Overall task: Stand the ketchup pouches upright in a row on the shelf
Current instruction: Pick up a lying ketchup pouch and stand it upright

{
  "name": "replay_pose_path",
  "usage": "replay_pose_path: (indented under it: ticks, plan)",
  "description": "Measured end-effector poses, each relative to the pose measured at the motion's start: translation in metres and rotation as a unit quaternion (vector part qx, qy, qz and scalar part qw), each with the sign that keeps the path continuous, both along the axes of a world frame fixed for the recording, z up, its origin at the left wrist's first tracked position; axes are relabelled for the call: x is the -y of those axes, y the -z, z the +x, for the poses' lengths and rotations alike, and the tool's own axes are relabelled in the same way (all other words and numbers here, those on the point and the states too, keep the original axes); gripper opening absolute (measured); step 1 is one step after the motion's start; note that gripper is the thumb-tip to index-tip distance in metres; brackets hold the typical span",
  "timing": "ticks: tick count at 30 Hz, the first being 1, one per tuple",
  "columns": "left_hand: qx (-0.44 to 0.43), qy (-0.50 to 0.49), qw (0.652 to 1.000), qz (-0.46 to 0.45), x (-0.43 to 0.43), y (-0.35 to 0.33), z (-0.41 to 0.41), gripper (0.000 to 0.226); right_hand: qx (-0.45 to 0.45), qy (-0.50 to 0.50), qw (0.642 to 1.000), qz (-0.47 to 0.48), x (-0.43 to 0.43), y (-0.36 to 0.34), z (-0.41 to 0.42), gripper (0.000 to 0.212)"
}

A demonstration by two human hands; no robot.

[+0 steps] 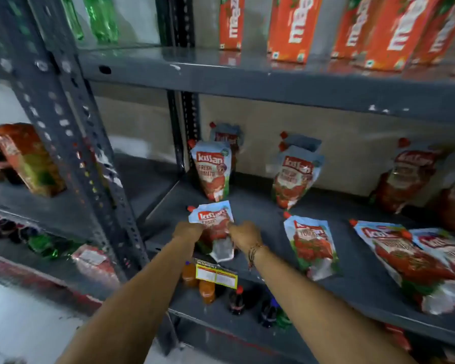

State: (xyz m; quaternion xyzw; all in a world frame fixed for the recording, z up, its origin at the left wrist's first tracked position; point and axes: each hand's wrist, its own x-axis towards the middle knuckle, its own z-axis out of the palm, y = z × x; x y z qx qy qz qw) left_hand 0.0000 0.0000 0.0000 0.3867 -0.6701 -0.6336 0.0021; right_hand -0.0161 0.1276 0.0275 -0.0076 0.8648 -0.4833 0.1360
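A red-and-white ketchup pouch [216, 227] lies near the front left of the grey middle shelf [260, 214]. My left hand [187, 230] grips its left side and my right hand [243, 233] grips its right side. Behind it one pouch [212, 170] stands upright, with another partly hidden behind that. A second upright pouch [294, 177] stands mid-shelf and more upright pouches [407, 177] stand at the right. One pouch [311, 248] lies flat to the right of my hands. Two overlapping pouches [410, 261] lie flat at the far right.
Orange juice cartons [289, 24] line the upper shelf. Green bottles [100, 17] stand at upper left. A perforated steel upright [71, 143] rises left of my hands. Small soda bottles [208, 290] stand on the lower shelf below a yellow price tag [216, 277].
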Motion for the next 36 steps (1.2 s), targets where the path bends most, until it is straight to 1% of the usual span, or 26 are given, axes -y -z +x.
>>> replay_pose_path:
  ticks: [2, 3, 5, 6, 7, 10, 11, 13, 15, 18, 19, 20, 21, 22, 23, 24, 25, 26, 27, 28, 30, 31, 32, 33, 34, 36]
  plan:
    - [-0.019, 0.008, 0.996, 0.089, 0.006, -0.002, -0.002, 0.044, 0.055, 0.028, 0.997, -0.038, 0.008, 0.007, -0.016, 0.033]
    - [-0.023, 0.026, 0.993, 0.117, 0.008, -0.006, 0.000, 0.042, 0.077, 0.030, 0.994, -0.066, 0.009, 0.012, -0.025, 0.030]
    - [-0.046, 0.053, 0.988, 0.135, 0.016, -0.011, -0.002, 0.041, 0.126, 0.027, 0.983, -0.127, 0.012, 0.018, -0.039, 0.022]
    - [-0.073, 0.060, 0.988, 0.121, 0.021, -0.015, -0.003, 0.042, 0.131, 0.028, 0.979, -0.156, 0.012, 0.016, -0.040, 0.015]
    - [-0.113, 0.062, 0.987, 0.091, 0.026, -0.020, -0.004, 0.043, 0.101, 0.023, 0.979, -0.174, 0.012, 0.015, -0.042, 0.006]
    - [-0.229, 0.085, 0.970, -0.019, 0.035, -0.029, -0.008, 0.035, -0.041, 0.006, 0.981, -0.191, 0.009, 0.010, -0.037, 0.021]
    - [-0.244, 0.091, 0.965, -0.040, 0.036, -0.029, -0.009, 0.035, -0.077, -0.004, 0.980, -0.181, 0.009, 0.013, -0.039, 0.022]
    - [-0.250, 0.086, 0.961, -0.085, 0.035, -0.024, -0.011, 0.036, -0.112, -0.029, 0.982, -0.152, 0.008, 0.020, -0.039, 0.020]
    - [-0.229, 0.062, 0.964, -0.124, 0.030, -0.013, -0.013, 0.035, -0.105, -0.035, 0.985, -0.129, 0.009, 0.022, -0.042, 0.028]
    - [-0.192, 0.023, 0.967, -0.164, 0.023, -0.005, -0.017, 0.023, -0.080, -0.071, 0.990, -0.088, 0.009, 0.015, -0.043, 0.035]
    - [-0.173, -0.004, 0.968, -0.180, 0.019, -0.002, -0.019, 0.019, -0.069, -0.092, 0.991, -0.074, 0.006, 0.012, -0.045, 0.039]
    - [-0.154, -0.059, 0.968, -0.188, 0.014, 0.000, -0.020, 0.023, -0.066, -0.114, 0.990, -0.042, 0.002, 0.011, -0.046, 0.047]
    - [-0.123, -0.137, 0.969, -0.168, 0.001, 0.000, -0.018, 0.033, -0.068, -0.127, 0.989, 0.014, -0.009, 0.008, -0.048, 0.056]
    - [-0.112, -0.208, 0.963, -0.127, -0.015, 0.000, -0.014, 0.034, -0.086, -0.126, 0.985, 0.085, -0.020, 0.005, -0.049, 0.062]
    - [-0.120, -0.238, 0.961, -0.078, -0.036, -0.003, -0.009, 0.026, -0.113, -0.102, 0.975, 0.162, -0.036, -0.001, -0.049, 0.063]
    - [-0.132, -0.209, 0.969, -0.025, -0.057, -0.003, -0.008, 0.018, -0.134, -0.057, 0.962, 0.232, -0.056, -0.005, -0.052, 0.060]
    - [-0.125, -0.137, 0.982, 0.029, -0.078, -0.005, -0.008, 0.016, -0.114, 0.004, 0.948, 0.296, -0.080, -0.005, -0.056, 0.058]
    - [-0.097, -0.047, 0.990, 0.089, -0.097, -0.006, -0.011, 0.017, -0.072, 0.061, 0.935, 0.342, -0.103, -0.006, -0.058, 0.060]
    - [-0.050, 0.041, 0.988, 0.138, -0.115, -0.010, -0.015, 0.012, -0.017, 0.101, 0.927, 0.360, -0.125, -0.006, -0.057, 0.064]
    - [-0.001, 0.121, 0.976, 0.180, -0.130, -0.016, -0.018, 0.004, 0.031, 0.099, 0.929, 0.356, -0.143, -0.006, -0.054, 0.066]
    - [0.058, 0.216, 0.943, 0.245, -0.153, -0.019, -0.028, 0.007, 0.081, 0.023, 0.954, 0.289, -0.165, -0.009, -0.045, 0.055]
    - [0.062, 0.234, 0.934, 0.262, -0.162, -0.020, -0.032, 0.008, 0.083, 0.020, 0.970, 0.229, -0.167, -0.010, -0.039, 0.049]
    - [0.060, 0.236, 0.935, 0.257, -0.167, -0.019, -0.034, 0.009, 0.081, 0.049, 0.982, 0.166, -0.168, -0.009, -0.034, 0.042]
    - [0.048, 0.231, 0.943, 0.234, -0.174, -0.019, -0.035, 0.009, 0.063, 0.092, 0.987, 0.118, -0.170, -0.009, -0.031, 0.037]
    - [0.014, 0.221, 0.954, 0.204, -0.175, -0.017, -0.036, 0.009, 0.024, 0.132, 0.986, 0.096, -0.170, -0.005, -0.029, 0.032]
    - [-0.096, 0.210, 0.964, 0.130, -0.169, -0.016, -0.038, 0.028, -0.078, 0.169, 0.981, 0.061, -0.171, 0.003, -0.027, 0.029]
